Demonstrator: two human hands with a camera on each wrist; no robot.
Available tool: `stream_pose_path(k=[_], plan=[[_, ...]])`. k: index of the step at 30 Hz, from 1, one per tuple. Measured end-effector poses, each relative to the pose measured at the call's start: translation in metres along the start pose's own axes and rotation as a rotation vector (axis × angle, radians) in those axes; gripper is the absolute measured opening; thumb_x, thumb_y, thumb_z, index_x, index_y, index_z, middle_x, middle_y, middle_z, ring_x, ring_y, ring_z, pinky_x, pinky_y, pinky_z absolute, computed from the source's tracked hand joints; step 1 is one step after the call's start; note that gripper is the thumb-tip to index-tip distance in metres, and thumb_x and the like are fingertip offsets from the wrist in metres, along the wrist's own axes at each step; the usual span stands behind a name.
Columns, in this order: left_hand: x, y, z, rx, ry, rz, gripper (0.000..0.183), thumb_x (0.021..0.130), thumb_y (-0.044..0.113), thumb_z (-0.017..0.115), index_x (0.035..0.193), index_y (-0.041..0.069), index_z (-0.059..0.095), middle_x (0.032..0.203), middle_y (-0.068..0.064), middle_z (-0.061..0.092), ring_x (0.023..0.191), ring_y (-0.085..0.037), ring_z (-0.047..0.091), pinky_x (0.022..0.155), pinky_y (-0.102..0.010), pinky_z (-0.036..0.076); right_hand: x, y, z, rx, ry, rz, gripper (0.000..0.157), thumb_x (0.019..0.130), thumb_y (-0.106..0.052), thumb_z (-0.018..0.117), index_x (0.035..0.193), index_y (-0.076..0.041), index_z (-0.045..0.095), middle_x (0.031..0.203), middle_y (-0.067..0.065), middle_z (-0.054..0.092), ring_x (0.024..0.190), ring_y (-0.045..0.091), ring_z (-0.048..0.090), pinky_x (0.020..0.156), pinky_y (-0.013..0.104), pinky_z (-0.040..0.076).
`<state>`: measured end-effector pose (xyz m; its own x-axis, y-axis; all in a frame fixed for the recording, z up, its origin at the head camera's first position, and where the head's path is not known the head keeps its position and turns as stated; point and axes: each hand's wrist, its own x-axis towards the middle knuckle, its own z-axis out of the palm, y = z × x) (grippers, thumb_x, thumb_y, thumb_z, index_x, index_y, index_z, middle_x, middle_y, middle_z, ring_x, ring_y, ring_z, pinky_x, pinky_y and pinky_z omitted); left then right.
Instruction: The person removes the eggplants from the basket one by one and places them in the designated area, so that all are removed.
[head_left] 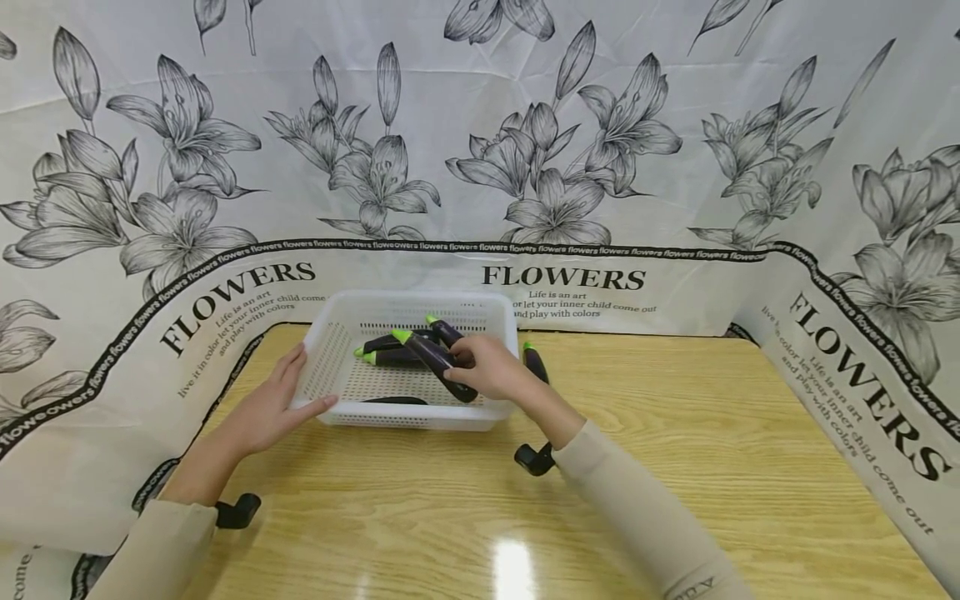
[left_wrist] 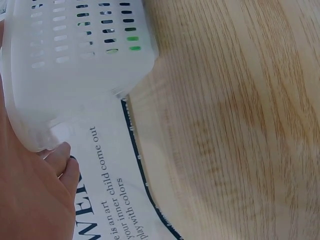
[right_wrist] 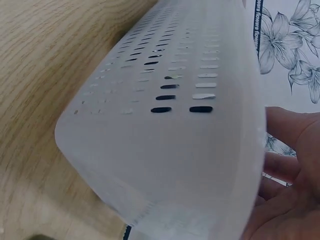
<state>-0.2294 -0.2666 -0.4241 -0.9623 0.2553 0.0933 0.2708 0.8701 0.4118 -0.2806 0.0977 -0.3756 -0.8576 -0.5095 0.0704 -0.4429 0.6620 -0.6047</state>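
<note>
A white perforated plastic basket (head_left: 412,411) stands on the table with several dark purple eggplants in it. My left hand (head_left: 273,408) grips its left front corner, thumb along the front rim; in the left wrist view the fingertips curl beneath the rim. My right hand (head_left: 487,367) reaches over the basket's right side and grips an eggplant (head_left: 426,353), whose green cap points to the far left. Just beyond that hand is a shorter-looking eggplant (head_left: 444,332). Two more eggplants (head_left: 393,357) lie farther left, and a dark one (head_left: 397,401) shows behind the front wall.
Outside the basket, to its right, an eggplant (head_left: 534,364) lies on the wood-grain table (head_left: 675,433), partly behind the right forearm. White flower-printed cloth (head_left: 405,275) rises behind the basket and along both sides. Black camera mounts (head_left: 238,511) sit at both wrists.
</note>
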Motion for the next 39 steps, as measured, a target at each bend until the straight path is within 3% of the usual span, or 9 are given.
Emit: stream_pose_path(k=[6, 13, 20, 26, 33, 39], plan=[[0.0, -0.003, -0.001, -0.004, 0.001, -0.011, 0.104, 0.099, 0.066, 0.051, 0.163, 0.0, 0.002, 0.17, -0.021, 0.001, 0.143, -0.056, 0.031, 0.108, -0.072, 0.035, -0.008, 0.001, -0.01, 0.01, 0.019, -0.014, 0.03, 0.097, -0.023, 0.073, 0.117, -0.001, 0.073, 0.107, 0.009, 0.075, 0.089, 0.016, 0.069, 0.079, 0.032, 0.057], [0.001, -0.001, 0.001, 0.0, 0.009, -0.013, 0.105, 0.098, 0.067, 0.051, 0.164, 0.0, 0.003, 0.17, -0.021, 0.003, 0.139, -0.055, 0.039, 0.104, -0.071, 0.04, -0.025, 0.009, -0.03, 0.069, 0.082, -0.024, 0.028, 0.094, -0.017, 0.075, 0.115, 0.002, 0.073, 0.108, 0.016, 0.076, 0.091, 0.024, 0.074, 0.077, 0.03, 0.061], [0.001, 0.001, 0.001, 0.006, 0.007, -0.014, 0.105, 0.098, 0.067, 0.051, 0.163, -0.001, 0.004, 0.17, -0.022, 0.003, 0.141, -0.054, 0.036, 0.105, -0.07, 0.039, -0.038, 0.018, -0.046, 0.022, 0.153, -0.018, 0.029, 0.095, -0.021, 0.074, 0.113, 0.002, 0.073, 0.109, 0.015, 0.075, 0.095, 0.027, 0.073, 0.084, 0.037, 0.06], [0.002, -0.001, 0.001, 0.008, 0.005, -0.008, 0.104, 0.099, 0.066, 0.051, 0.163, -0.001, 0.004, 0.17, -0.022, 0.003, 0.141, -0.055, 0.036, 0.106, -0.071, 0.038, -0.047, 0.028, -0.052, 0.008, 0.185, -0.025, 0.031, 0.095, -0.022, 0.074, 0.113, 0.003, 0.073, 0.105, 0.013, 0.075, 0.091, 0.024, 0.072, 0.083, 0.037, 0.06], [0.004, -0.001, 0.001, 0.007, 0.007, -0.006, 0.105, 0.098, 0.067, 0.05, 0.164, 0.0, 0.003, 0.17, -0.021, 0.003, 0.139, -0.053, 0.039, 0.104, -0.07, 0.04, -0.059, 0.04, -0.062, -0.007, 0.218, 0.025, 0.034, 0.096, -0.022, 0.073, 0.117, 0.004, 0.073, 0.103, 0.012, 0.075, 0.089, 0.022, 0.071, 0.081, 0.039, 0.059], [0.002, 0.0, 0.001, 0.005, 0.001, -0.01, 0.106, 0.098, 0.067, 0.051, 0.163, -0.001, 0.004, 0.17, -0.022, 0.002, 0.141, -0.055, 0.035, 0.106, -0.07, 0.038, -0.07, 0.06, -0.067, -0.043, 0.252, 0.064, 0.029, 0.096, -0.021, 0.073, 0.111, 0.004, 0.074, 0.098, 0.013, 0.075, 0.088, 0.024, 0.069, 0.08, 0.042, 0.058]])
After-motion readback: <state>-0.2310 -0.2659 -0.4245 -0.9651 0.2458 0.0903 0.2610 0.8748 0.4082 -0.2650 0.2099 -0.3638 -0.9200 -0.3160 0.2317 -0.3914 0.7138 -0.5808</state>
